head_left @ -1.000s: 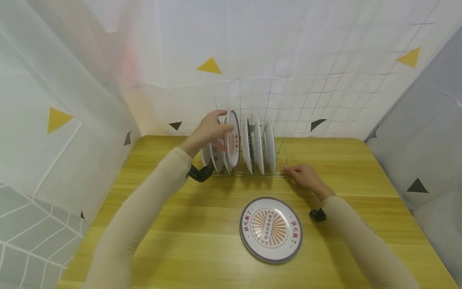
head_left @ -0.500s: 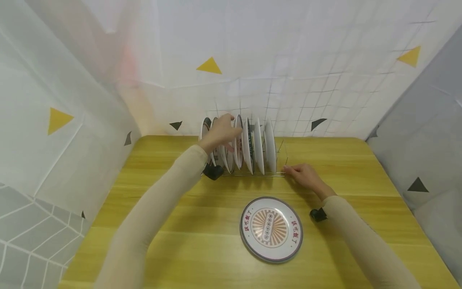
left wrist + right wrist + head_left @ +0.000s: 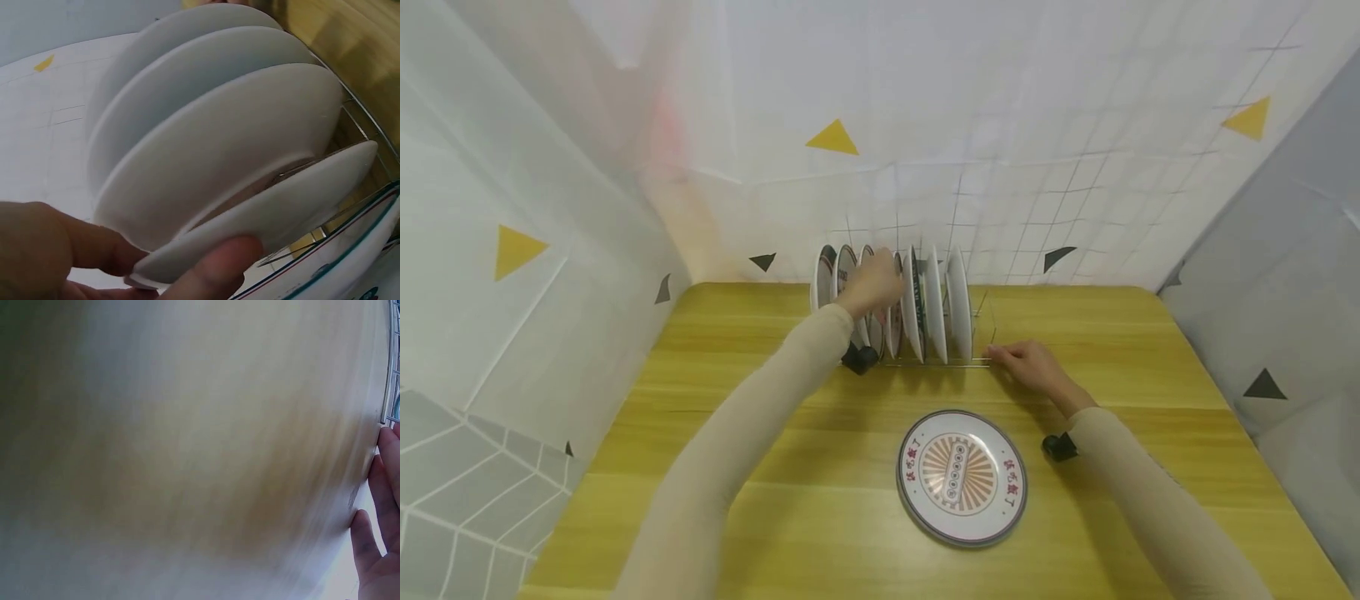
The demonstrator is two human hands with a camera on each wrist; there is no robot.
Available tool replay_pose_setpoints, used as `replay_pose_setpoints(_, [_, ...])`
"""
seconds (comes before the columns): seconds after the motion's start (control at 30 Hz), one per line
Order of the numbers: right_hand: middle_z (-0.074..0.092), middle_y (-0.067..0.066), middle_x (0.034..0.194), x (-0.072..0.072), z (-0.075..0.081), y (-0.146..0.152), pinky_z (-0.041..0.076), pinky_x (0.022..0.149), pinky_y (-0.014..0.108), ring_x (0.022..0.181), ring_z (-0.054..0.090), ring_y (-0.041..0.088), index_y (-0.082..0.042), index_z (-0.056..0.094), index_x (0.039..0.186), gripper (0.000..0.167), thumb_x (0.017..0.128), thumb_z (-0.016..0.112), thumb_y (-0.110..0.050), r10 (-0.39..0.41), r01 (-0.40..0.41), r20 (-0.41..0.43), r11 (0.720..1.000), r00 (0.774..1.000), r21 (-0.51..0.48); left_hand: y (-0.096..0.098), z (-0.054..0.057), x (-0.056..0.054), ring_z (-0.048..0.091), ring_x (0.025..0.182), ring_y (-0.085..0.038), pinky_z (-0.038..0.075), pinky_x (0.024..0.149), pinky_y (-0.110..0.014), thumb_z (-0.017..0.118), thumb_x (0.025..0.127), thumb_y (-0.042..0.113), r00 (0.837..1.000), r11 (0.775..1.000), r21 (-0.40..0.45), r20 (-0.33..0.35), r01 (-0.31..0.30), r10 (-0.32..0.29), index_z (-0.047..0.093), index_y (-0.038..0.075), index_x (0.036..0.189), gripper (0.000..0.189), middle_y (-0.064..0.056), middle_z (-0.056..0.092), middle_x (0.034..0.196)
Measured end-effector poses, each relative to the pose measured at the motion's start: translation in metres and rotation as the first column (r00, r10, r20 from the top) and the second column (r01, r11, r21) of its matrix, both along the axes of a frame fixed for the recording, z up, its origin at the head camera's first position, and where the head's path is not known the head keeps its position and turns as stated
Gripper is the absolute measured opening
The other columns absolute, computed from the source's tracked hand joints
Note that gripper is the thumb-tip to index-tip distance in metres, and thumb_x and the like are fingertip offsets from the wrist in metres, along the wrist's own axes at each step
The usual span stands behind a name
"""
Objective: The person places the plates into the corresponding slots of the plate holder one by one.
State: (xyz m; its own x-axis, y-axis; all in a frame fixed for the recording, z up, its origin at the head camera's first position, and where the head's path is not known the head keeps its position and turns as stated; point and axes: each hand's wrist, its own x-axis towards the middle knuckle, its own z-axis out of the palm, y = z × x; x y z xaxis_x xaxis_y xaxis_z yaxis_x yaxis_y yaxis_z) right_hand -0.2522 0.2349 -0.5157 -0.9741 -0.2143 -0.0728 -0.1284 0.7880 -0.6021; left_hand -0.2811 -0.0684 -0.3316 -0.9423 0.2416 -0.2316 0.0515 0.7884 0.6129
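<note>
A wire dish rack (image 3: pixel 983 363) on the table bears several plates standing on edge in a row. My left hand (image 3: pixel 874 283) reaches in from the left and pinches the top rim of one white plate (image 3: pixel 294 209) between thumb and fingers. That plate stands upright in the rack, its lower part showing below the hand in the head view. Beyond it rise three white plates (image 3: pixel 231 131) on the rack's right part; patterned plates (image 3: pixel 823 271) stand to the left. My right hand (image 3: pixel 1037 365) holds the rack's front right corner with thumb and fingertips, its fingers low against the table.
A round plate (image 3: pixel 962 523) with a red and orange sunburst design lies flat nearer me, apparently atop another plate. Beneath everything is a yellow wooden table (image 3: pixel 805 492). A white sheet (image 3: pixel 1075 200) with triangles and grid lines hangs close behind the rack.
My left hand has moved right and lower, bringing the plate it holds down into the rack, closer to the right-hand plates. The right hand stays at the rack's corner.
</note>
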Motion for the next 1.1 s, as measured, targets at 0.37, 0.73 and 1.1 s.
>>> replay_pose_setpoints(0.37, [0.07, 0.014, 0.119, -0.001, 0.002, 0.001, 0.05, 0.082, 0.04, 0.094, 0.061, 0.025, -0.017, 0.076, 0.111, 0.051, 0.099, 0.044, -0.055, -0.007, 0.007, 0.011, 1.0, 1.0, 0.003, 0.007, -0.008, -0.001, 0.044, 0.055, -0.014, 0.039, 0.044, -0.02, 0.044, 0.094, -0.003, 0.999, 0.993, -0.115, -0.029, 0.03, -0.034, 0.057, -0.006, 0.114, 0.024, -0.014, 0.056, 0.097])
replay_pose_setpoints(0.73, [0.07, 0.017, 0.118, 0.001, 0.003, -0.001, 0.051, 0.093, 0.052, 0.109, 0.064, 0.035, -0.013, 0.076, 0.111, 0.044, 0.101, 0.049, -0.046, 0.005, -0.005, -0.032, 1.0, 0.999, -0.007, 0.014, -0.012, -0.003, 0.044, 0.056, -0.014, 0.042, 0.054, -0.023, 0.04, 0.094, -0.006, 0.978, 0.945, -0.317, -0.154, 0.083, -0.138, 0.058, -0.016, 0.122, 0.035, -0.03, 0.065, 0.114])
replay_pose_setpoints(1.1, [0.073, 0.013, 0.107, 0.0, 0.002, 0.0, 0.05, 0.081, 0.04, 0.09, 0.06, 0.025, -0.016, 0.076, 0.11, 0.043, 0.1, 0.049, -0.047, -0.008, 0.007, 0.005, 1.0, 1.0, 0.008, 0.003, -0.004, -0.003, 0.073, 0.068, -0.027, 0.061, 0.069, -0.033, 0.048, 0.096, 0.001, 0.999, 0.998, -0.054, 0.041, 0.011, -0.009, 0.052, -0.005, 0.112, 0.017, -0.021, 0.059, 0.111])
